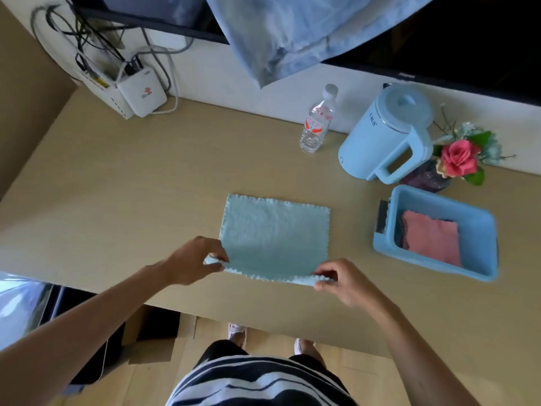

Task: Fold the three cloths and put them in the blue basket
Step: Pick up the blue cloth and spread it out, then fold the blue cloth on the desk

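A light blue cloth (273, 232) lies spread flat in the middle of the wooden table (131, 183). My left hand (194, 260) pinches its near left corner, and my right hand (341, 281) pinches its near right corner; the near edge is lifted slightly off the table. To the right stands the blue basket (480, 230). A folded pink cloth (430, 237) lies inside it on top of a dark cloth (398, 232), of which only an edge shows.
At the back of the table stand a clear water bottle (317, 120), a light blue kettle (389, 133) and a vase of flowers (458, 159). A white router (140, 93) with cables sits at the far left. The table's near edge runs just below my hands.
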### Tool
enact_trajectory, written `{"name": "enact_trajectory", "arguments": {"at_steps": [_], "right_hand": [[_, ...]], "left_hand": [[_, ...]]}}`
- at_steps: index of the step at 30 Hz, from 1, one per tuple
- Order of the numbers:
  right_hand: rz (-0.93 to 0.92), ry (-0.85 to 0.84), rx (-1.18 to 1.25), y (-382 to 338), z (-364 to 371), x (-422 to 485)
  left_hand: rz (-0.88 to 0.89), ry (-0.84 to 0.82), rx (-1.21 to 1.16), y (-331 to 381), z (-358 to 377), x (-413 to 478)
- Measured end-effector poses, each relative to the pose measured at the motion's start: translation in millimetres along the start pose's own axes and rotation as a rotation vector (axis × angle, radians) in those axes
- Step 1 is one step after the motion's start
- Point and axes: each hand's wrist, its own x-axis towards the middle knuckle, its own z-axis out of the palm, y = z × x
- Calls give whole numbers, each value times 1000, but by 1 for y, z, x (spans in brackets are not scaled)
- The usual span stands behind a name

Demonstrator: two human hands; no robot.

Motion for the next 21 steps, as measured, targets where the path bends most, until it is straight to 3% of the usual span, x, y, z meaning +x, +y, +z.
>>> {"name": "enact_trajectory", "arguments": {"at_steps": [3,13,21], "right_hand": [[55,-28,-39,14,16,3],[65,300,65,9,-6,53],[100,390,104,10,-15,97]], "left_hand": [[-59,-12,-23,-3,13,0],[-224,240,-72,-6,10,53],[-248,307,-72,-20,17,88]]}}
